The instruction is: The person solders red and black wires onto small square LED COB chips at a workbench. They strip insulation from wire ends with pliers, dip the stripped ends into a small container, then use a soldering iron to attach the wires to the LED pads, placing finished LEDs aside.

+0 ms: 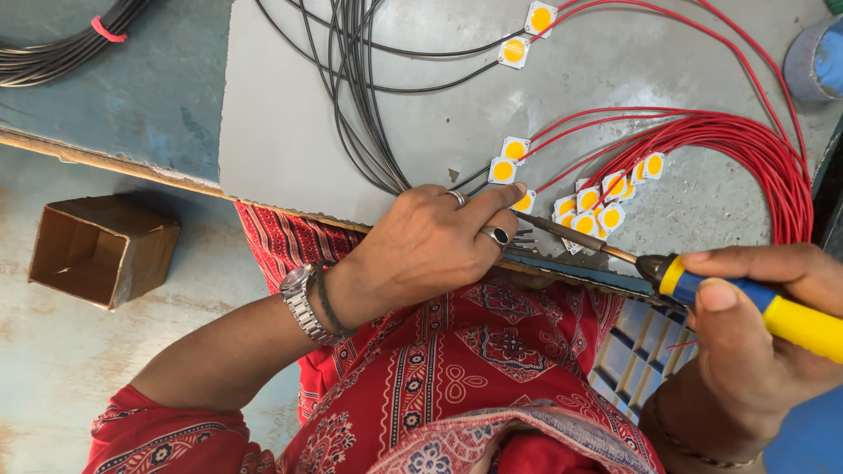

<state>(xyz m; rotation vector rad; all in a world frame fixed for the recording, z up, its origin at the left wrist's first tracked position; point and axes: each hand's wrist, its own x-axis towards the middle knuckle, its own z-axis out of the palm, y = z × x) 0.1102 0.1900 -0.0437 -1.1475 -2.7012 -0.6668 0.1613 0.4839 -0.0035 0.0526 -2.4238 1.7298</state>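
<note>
The right hand (755, 342) is gripping a soldering iron (702, 285) tight, its hot tip by the left hand (430, 246) fingers pinning a little yellow chip (524, 202), so a slip could be burning them.

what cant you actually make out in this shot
All from the head view:
- Small square yellow-centred LED chip pinned under the left hand: the forefinger covers most of it.
- Soldering iron with blue and yellow handle in the right hand: its rear runs off the right edge.
- Red wire bundle: its far ends leave the frame.
- Whether the iron's tip touches the chip: too small to tell.
</note>
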